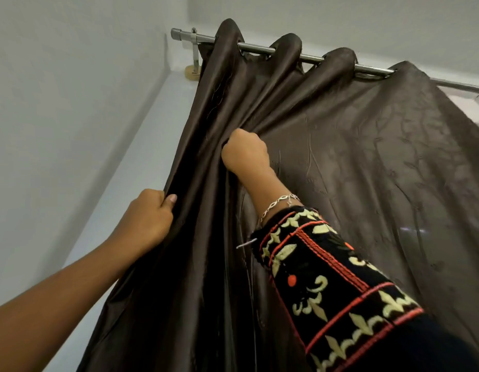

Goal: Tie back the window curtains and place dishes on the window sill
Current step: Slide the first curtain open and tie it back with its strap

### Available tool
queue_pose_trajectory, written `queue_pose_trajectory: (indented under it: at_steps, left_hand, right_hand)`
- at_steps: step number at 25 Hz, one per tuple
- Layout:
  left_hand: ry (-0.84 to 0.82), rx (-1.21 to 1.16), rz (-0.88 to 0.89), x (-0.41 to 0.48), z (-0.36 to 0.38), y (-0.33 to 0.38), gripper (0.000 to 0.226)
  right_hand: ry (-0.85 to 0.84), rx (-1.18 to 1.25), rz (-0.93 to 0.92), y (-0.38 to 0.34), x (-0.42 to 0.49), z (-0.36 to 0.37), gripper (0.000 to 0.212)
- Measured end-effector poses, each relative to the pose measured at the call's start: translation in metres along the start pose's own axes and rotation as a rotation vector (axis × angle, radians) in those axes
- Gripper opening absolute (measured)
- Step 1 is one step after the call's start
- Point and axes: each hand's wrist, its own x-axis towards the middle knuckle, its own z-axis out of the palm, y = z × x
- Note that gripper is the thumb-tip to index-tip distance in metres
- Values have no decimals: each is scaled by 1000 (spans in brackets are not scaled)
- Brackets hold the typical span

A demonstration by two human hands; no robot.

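Head view, the only one I have: I look up along a dark brown curtain (pixel 340 170) hanging by eyelets from a metal rod (pixel 260 48) high on a pale wall (pixel 58 103). The curtain fills the middle and right of the picture, bunched in deep folds at the left and spread flatter to the right. The left hand (pixel 149 218), arm bare, grips the curtain's left edge low down, fingers curled round the fabric and thumb pressed on top. The right hand (pixel 245 154), higher and nearer the middle, is a closed fist holding a gathered fold. A silver bracelet (pixel 278 202) and a black embroidered sleeve (pixel 327 277) trail behind it. No dishes, sill or tie-back show here.

The cloth looks satiny, soft and fairly light to me, so it should fold easily but may slide through a loose grip. I would take a full fistful across several folds, not the thin edge, and pull gently so the eyelets ride along the rod.
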Motion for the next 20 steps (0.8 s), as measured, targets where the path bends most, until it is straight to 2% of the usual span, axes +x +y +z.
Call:
queue_pose_trajectory:
  at_steps: [6, 9, 11, 16, 20]
  left_hand:
    - [23, 1, 25, -2, 12, -6, 38]
    - [18, 11, 20, -3, 24, -8, 38]
    - [20, 11, 21, -5, 33, -9, 38]
    - [32, 7, 22, -9, 47, -6, 39]
    - [25, -1, 1, -13, 49, 0, 40]
  right_hand:
    - [-73, -129, 30, 59, -10, -15, 27]
    - [-10, -69, 82, 95, -22, -30, 41]
    - [102, -86, 115, 119, -29, -46, 39]
    - [313, -434, 166, 166, -42, -94, 36]
    - [373, -680, 268, 191, -46, -124, 49]
